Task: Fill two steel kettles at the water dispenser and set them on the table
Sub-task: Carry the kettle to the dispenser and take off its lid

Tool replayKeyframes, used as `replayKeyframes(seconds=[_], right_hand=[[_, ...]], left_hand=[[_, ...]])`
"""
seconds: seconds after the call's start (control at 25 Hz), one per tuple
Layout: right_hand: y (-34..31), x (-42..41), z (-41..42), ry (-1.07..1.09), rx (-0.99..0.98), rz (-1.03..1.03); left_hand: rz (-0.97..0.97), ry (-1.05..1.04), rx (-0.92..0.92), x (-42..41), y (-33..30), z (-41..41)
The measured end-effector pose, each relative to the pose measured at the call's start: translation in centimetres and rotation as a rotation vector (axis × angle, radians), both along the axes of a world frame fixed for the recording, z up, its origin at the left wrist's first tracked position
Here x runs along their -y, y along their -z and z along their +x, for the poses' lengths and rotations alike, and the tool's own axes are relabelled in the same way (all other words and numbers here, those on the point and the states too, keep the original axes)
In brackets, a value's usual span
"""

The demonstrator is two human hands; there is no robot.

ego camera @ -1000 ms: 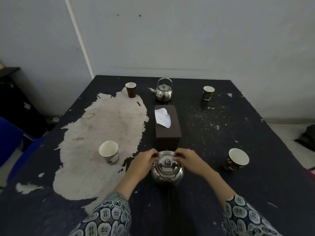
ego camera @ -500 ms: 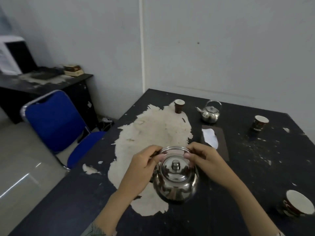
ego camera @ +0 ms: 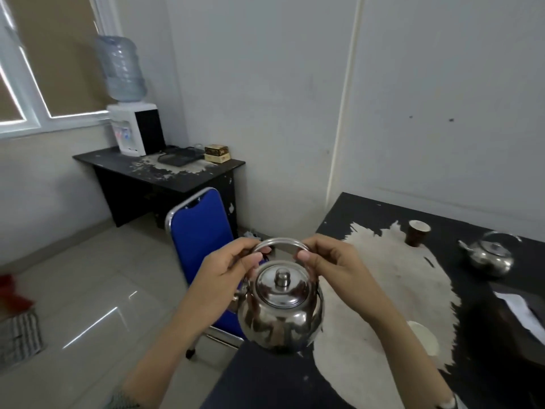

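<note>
Right now, head view only: both hands carry the kettle in the air, off the table edge, above the blue chair. Left hand pinches the left end of the wire handle; right hand pinches the right end. Both are closed on the handle, thumbs on top.

Risks, as judgement:
- Handle is a thin hoop that likely pivots, so the body could swing and knock the chair back on the way to the dispenser.
- Lid sits loose-looking with a small knob; a tilt could tip it off onto the tile floor.
- Fingertip pinch only, on polished steel; slip is possible, more so once the kettle is full and heavy.
- Lid must come off before filling; not yet done.
- Dispenser stands well apart on the far desk; chair is between.

Materials and shapes: kettle is round-bellied mirror steel, domed lid, short spout on its left side, partly hidden by the left hand. Second kettle, same shape, stands on the table near a dark paper cup. Table is black with a big pale peeled patch, rough-looking. Dispenser is white plastic with a clear ribbed bottle on top. Floor is glossy tile.
</note>
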State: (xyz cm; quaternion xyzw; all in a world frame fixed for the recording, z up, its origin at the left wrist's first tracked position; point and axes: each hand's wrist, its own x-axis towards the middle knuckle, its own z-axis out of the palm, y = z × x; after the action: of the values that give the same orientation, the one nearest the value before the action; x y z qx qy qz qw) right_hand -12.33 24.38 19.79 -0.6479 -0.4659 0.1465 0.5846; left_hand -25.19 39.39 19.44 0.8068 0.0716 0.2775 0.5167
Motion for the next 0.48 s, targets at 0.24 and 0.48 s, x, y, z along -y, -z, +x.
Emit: replayKeyframes(seconds=[0.24, 0.48], right_hand=[[-1.2, -12.8, -2.5, -0.048, -0.029, 0.024], [-0.5, -23.6, -2.0, -0.104, 0.005, -0.022]], left_hand=[[-0.011, -0.041, -0.002, -12.2, -1.6, -2.6], [-0.015, -0.117, -0.057, -22.1, -0.6, -3.3]])
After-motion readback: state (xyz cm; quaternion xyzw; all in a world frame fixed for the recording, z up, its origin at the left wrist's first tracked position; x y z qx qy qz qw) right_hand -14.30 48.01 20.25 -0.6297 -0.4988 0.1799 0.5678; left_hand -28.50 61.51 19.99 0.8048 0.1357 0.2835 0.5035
